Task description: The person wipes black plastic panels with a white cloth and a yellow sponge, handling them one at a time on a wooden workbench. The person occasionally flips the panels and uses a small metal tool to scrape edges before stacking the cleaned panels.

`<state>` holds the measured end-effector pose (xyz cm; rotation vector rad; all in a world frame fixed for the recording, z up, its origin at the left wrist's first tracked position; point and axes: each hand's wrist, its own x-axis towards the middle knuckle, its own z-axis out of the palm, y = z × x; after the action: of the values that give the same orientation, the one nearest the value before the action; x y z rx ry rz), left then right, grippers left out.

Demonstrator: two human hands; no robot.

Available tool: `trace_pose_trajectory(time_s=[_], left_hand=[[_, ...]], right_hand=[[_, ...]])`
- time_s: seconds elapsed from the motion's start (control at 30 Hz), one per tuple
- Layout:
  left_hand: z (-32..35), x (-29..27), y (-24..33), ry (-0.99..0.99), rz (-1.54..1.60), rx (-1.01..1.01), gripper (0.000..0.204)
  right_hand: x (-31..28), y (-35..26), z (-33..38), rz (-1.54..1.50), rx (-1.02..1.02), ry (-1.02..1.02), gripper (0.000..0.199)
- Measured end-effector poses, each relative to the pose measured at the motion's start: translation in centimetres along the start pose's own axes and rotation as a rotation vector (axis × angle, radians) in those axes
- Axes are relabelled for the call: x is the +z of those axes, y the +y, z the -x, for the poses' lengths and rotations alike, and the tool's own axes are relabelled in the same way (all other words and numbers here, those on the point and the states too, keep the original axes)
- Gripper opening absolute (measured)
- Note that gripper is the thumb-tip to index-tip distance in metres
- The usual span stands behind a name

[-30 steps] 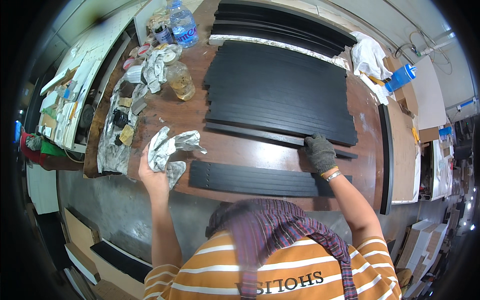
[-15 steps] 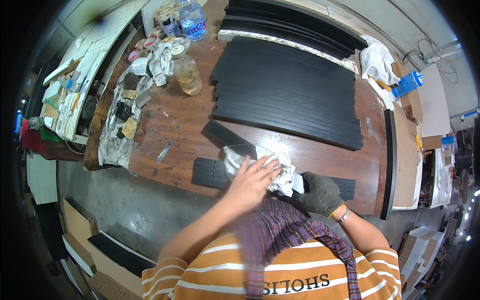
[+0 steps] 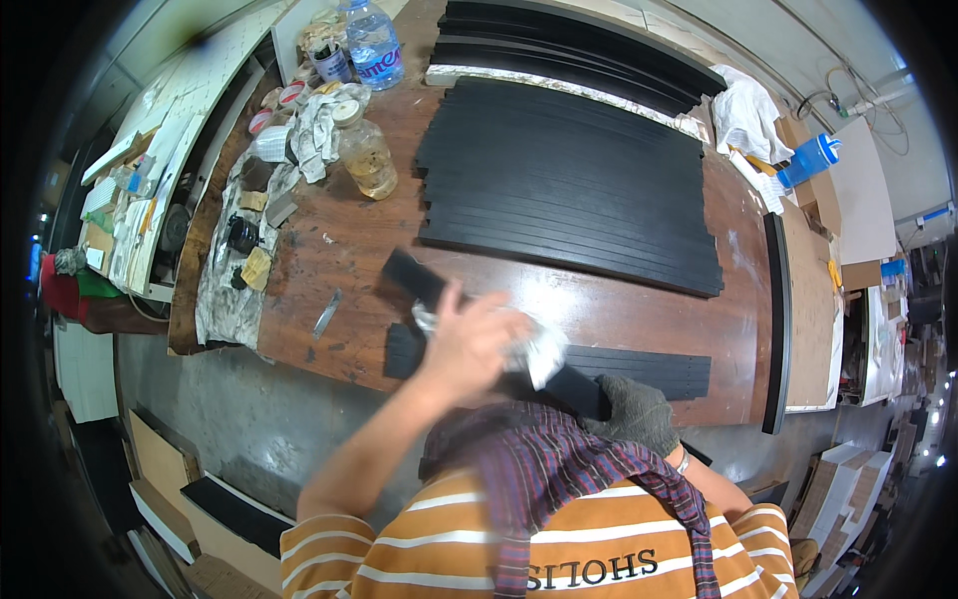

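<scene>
A black slat [image 3: 414,277] slants over the near edge of the table, from upper left down to my right hand [image 3: 639,414]. That hand wears a dark grey knitted glove and grips the slat's near end. My bare left hand [image 3: 467,344], smeared by motion, presses a crumpled white cloth [image 3: 542,351] onto the slat's face, with its fingers over the cloth. Beneath, flat along the table's near edge, lie black slats [image 3: 649,371] with small holes at their ends, partly hidden by my hands and the held slat.
A broad layer of black slats [image 3: 569,185] covers the table's [image 3: 329,255] far middle, with more black lengths [image 3: 589,50] behind. At left stand a jar of cloudy liquid [image 3: 367,160] and a plastic bottle [image 3: 374,50]. A blue bottle [image 3: 810,160] and white rag [image 3: 748,112] lie at far right.
My left hand has moved left along the slat with the cloth. The slat's far end has shifted left, and more of its near end shows beside my gloved right hand.
</scene>
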<state>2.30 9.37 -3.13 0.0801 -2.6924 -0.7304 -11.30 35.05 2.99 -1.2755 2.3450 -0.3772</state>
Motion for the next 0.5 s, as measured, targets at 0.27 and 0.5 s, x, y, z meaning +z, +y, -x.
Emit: trace_pose_trajectory(time_s=[0.27, 0.5], left_hand=[[-0.4, -7.2, -5.1, 0.178, -0.145, -0.189, 0.020], [3.7, -3.6, -6.0, -0.179, -0.309, -0.046, 0.021]], right_hand=[[-0.6, 0.3, 1.2, 0.070, -0.068, -0.073, 0.041], [0.4, 0.5, 2.8, 0.014, -0.004, -0.088, 0.034]])
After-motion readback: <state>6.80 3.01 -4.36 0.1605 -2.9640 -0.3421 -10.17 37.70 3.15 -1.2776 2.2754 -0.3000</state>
